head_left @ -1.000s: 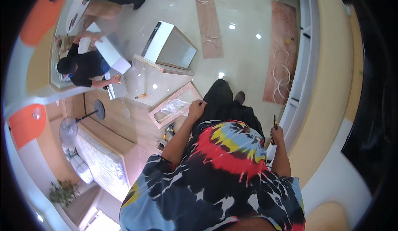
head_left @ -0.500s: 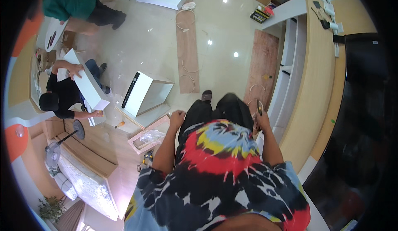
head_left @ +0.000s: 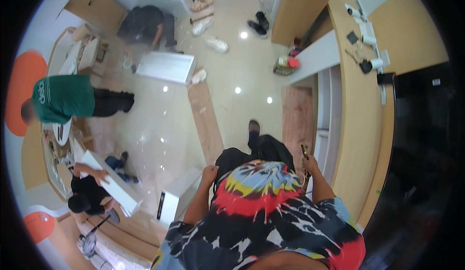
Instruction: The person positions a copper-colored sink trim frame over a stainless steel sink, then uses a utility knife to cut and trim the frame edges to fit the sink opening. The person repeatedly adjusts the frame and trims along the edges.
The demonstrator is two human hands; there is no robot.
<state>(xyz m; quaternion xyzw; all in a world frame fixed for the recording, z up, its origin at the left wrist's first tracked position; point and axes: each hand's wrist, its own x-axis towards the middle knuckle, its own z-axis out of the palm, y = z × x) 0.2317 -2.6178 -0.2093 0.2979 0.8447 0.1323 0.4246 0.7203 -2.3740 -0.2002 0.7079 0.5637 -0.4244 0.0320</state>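
Holding a black-and-yellow tool (head_left: 304, 152) in our right grip (head_left: 310, 165), right of frame centre, our left grip (head_left: 209, 174) curled beside our black trousers (head_left: 233, 159), whether holding anything we cannot tell, white cabinet (head_left: 175, 204) lower in frame than before, crouching person (head_left: 143, 25) now fuller in view upper left

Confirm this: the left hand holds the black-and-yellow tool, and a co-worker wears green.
Wrong hand: the head view shows the right hand, not the left hand, holding the black-and-yellow tool. A co-worker does wear green.
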